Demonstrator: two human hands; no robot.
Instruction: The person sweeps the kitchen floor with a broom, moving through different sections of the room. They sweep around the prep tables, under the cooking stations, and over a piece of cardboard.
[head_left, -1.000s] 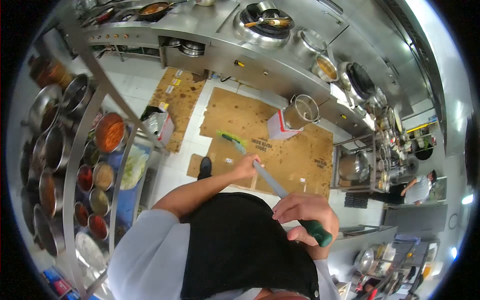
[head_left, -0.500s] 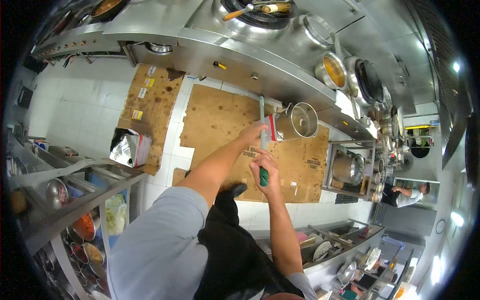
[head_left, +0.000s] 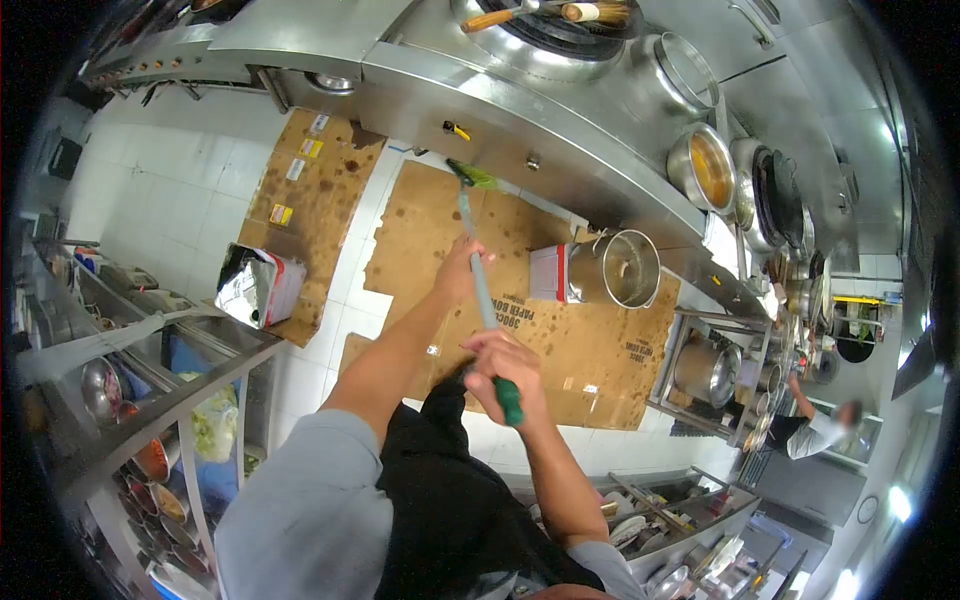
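Both my hands grip a broom (head_left: 484, 295) with a pale grey handle and a green end grip. Farther up the handle is my left hand (head_left: 461, 268), its fingers closed around it. My right hand (head_left: 508, 368) wraps the handle near the green grip, close to my body. The broom's green bristles (head_left: 480, 178) lie at the far edge of the flattened cardboard (head_left: 430, 225), by the foot of the steel counter. To the right, a tall metal pot (head_left: 630, 268) stands beside a white and red box (head_left: 548, 273) on the cardboard.
A steel counter (head_left: 560, 140) runs along the far side with burners and a pot of orange liquid (head_left: 708, 170). An opened box (head_left: 262, 287) sits at left, near a shelf rack (head_left: 150, 400) of food bowls. At right, a person (head_left: 815, 430) stands beyond another rack (head_left: 690, 400).
The broom has swung left, away from the metal pot, and its bristles now show. Both hands moved left with it. The person at right has raised an arm.
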